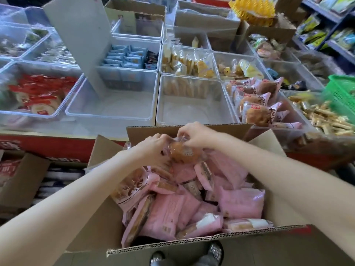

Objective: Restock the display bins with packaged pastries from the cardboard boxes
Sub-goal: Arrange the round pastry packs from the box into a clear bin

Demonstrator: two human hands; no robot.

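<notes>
- Our left hand (153, 145) and our right hand (194, 135) are close together over the far end of the open cardboard box (201, 240), and both pinch the same packaged pastry (183, 152), a round brown cake in clear wrap, with curled fingers.
- This pastry is lifted a little above the heap of pink pastry packets (172, 206) that fills the box; the packets lie in all directions.
- Just behind the box, two clear display bins stand side by side: the left bin (115, 110) and the middle bin (192, 114) show their bare bottoms.
- To the right of them, another bin (235, 112) already holds the same pink pastries (257, 104), standing in rows.
- Further right we see a bin of yellow stick snacks (324, 120) and a green plastic basket (343, 93).
- On the far left, a bin holds red-wrapped round cakes (36, 93).
- Farther back, blue packets (124, 58) sit in a bin behind a grey cardboard flap (80, 39).
- At the bottom edge, our shoes (216, 250) show under the box.
</notes>
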